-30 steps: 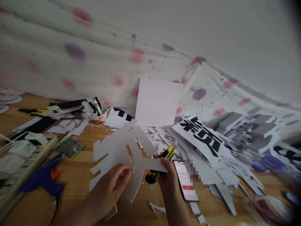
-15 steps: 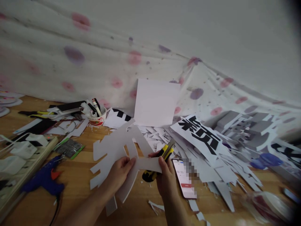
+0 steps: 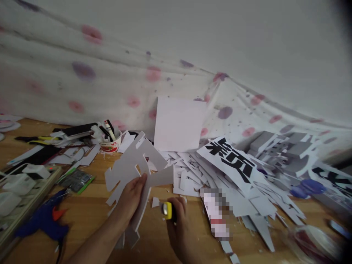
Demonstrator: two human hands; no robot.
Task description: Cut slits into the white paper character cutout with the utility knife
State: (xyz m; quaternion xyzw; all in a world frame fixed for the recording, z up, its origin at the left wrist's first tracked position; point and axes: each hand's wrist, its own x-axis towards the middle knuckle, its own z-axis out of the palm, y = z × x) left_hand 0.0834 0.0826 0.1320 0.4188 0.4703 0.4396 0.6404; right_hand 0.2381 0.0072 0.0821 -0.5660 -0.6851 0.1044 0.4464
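Observation:
A white foam-board cut-out (image 3: 125, 168) with notched edges and slots is tilted up off the table, and my left hand (image 3: 134, 194) is closed on its middle. To the right of it, over the tabletop, my right hand (image 3: 178, 223) grips a yellow-and-black utility knife (image 3: 168, 211). The knife's yellow end points towards me; most of its body is hidden in my fingers. The knife is apart from the board. Close by on the wood lies a small white scrap (image 3: 155, 202).
A pixelated phone (image 3: 216, 216) lies right of my right hand. Beyond are a heap of white offcuts (image 3: 189, 172) and a sheet with a black character (image 3: 229, 157). On the left are a blue glue gun (image 3: 45, 216), power strip (image 3: 27, 201) and pen cup (image 3: 111, 145).
My right hand has let go of the cut-out's right arm and moved down and left with the knife. The cut-out has turned and shifted a little in my left hand.

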